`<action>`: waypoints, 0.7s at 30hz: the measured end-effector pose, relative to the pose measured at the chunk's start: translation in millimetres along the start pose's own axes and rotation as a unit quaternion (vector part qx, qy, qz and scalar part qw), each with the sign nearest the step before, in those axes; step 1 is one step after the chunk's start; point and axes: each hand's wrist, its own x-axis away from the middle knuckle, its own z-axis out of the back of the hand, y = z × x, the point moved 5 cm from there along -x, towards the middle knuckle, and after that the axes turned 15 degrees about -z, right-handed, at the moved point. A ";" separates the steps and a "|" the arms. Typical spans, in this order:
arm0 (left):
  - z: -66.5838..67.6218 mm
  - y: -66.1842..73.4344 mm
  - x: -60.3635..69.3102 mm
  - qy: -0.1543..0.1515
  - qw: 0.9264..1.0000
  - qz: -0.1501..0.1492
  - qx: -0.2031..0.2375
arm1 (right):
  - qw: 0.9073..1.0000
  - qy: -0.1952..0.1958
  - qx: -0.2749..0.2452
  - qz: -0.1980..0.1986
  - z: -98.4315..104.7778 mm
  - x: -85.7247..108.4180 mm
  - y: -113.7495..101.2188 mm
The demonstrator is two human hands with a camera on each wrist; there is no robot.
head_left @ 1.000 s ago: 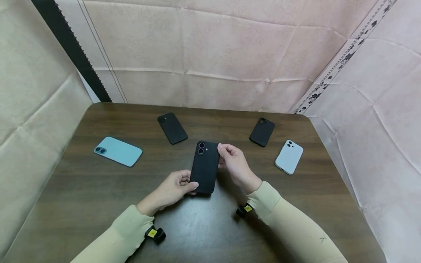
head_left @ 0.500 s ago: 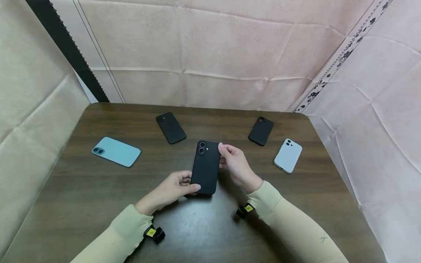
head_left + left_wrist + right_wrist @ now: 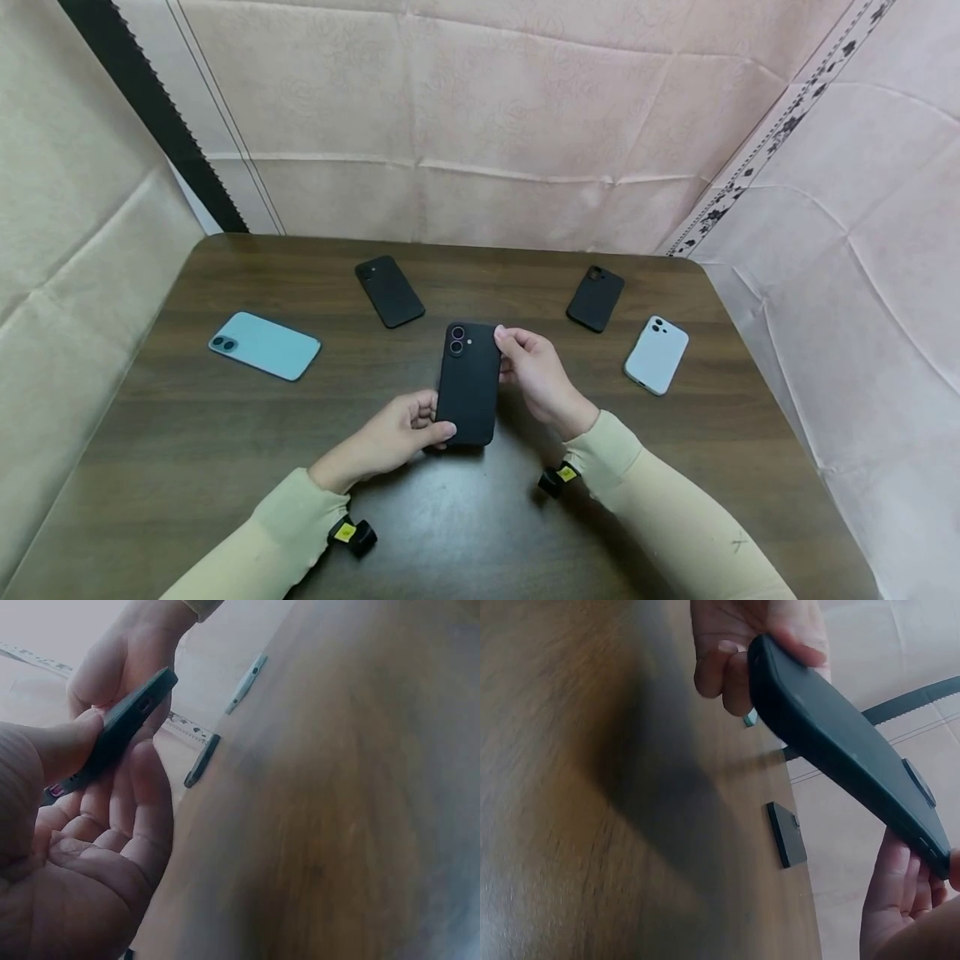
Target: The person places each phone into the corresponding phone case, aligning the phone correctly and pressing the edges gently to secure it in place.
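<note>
Over the wooden counter [image 3: 210, 467], left hand [image 3: 396, 432] and right hand [image 3: 543, 380] pinch the black phone [image 3: 468, 383] at opposite edges, each grip nearly closed, presumably for steadiness.

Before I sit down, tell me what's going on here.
A person's left hand and right hand hold a black phone above the brown table, camera side toward the person. The left fingers grip near its lower left corner, the right near its upper right. Four others lie untouched: a light blue phone at left, one dark phone beyond, another dark phone far right, a whitish phone at right.
</note>
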 end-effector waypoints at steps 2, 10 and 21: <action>0.9 -1.1 0.1 0.003 1.000 0.002 0.004 | 1.000 -0.001 0.005 0.002 -0.1 -0.3 0.5; 12.1 -3.3 -4.1 0.096 0.995 0.022 0.029 | 1.000 -0.016 -0.006 0.003 -7.1 -2.5 2.6; 23.0 4.3 -4.1 0.151 0.988 0.031 0.009 | 0.999 -0.043 0.015 -0.019 -14.4 -2.8 3.8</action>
